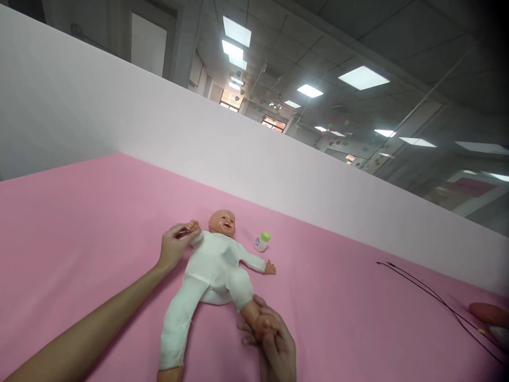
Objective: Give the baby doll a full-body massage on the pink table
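A baby doll (210, 265) in a white cloth suit lies on its back on a pink surface, its head toward the white wall. My left hand (175, 246) pinches the doll's hand and wrist on the left side, beside its head. Around the doll's bare foot and lower leg on the right side, my right hand (274, 337) is closed, with that leg lifted and bent. The other leg stretches toward me, its foot cut off by the lower frame edge. A small white bottle with a green cap (262, 241) stands beside the doll's outstretched arm, touched by neither hand.
A low white wall (238, 154) runs along the back of the pink surface (338, 307). Thin black cables (429, 294) lie at the right, near an orange-brown rounded object (489, 314) that I cannot identify. Beyond the wall is a room with ceiling lights.
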Available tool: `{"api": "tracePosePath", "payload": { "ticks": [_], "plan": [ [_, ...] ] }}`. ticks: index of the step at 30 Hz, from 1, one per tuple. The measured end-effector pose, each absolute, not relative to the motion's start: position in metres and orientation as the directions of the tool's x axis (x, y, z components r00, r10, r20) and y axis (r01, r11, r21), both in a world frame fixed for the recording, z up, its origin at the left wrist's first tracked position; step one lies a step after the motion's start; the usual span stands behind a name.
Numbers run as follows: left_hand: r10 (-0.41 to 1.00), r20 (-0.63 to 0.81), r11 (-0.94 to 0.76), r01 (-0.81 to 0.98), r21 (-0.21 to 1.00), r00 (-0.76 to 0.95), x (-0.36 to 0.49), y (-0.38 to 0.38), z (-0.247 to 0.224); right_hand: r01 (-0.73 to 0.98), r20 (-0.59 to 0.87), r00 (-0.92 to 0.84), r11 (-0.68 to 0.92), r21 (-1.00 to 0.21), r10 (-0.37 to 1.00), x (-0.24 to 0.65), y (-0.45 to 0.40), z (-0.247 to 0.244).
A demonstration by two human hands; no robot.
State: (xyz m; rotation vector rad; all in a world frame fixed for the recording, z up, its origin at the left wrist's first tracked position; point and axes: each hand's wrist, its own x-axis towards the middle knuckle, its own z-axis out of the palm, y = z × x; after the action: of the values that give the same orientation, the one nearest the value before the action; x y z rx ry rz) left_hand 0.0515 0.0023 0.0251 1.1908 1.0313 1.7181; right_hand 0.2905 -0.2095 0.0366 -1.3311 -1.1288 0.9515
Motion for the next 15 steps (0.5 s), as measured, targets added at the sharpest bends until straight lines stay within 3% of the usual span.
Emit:
{"api": "tracePosePath", "payload": {
  "ticks": [4,7,10,15],
  "plan": [
    [0.907,0.42,-0.419,-0.035,0.907,0.029,0.065,-0.007,0.009,0.001,0.074,0.199,0.076,-0.997,0.977,0.264,-0.148,0.056],
    [0.906,0.413,-0.414,-0.014,0.91,0.095,0.066,-0.007,0.002,-0.054,0.09,0.196,0.102,-0.993,0.977,0.246,-0.123,0.065],
    [0.933,0.36,-0.359,-0.106,0.927,-0.019,0.06,-0.001,0.004,-0.085,0.076,0.201,0.095,-0.992,0.977,0.249,-0.133,0.066],
    [0.886,0.169,-0.265,-0.174,0.948,-0.433,0.037,0.019,0.007,-0.164,0.058,0.21,0.094,-0.982,0.976,0.278,-0.205,0.042]
  ]
}}
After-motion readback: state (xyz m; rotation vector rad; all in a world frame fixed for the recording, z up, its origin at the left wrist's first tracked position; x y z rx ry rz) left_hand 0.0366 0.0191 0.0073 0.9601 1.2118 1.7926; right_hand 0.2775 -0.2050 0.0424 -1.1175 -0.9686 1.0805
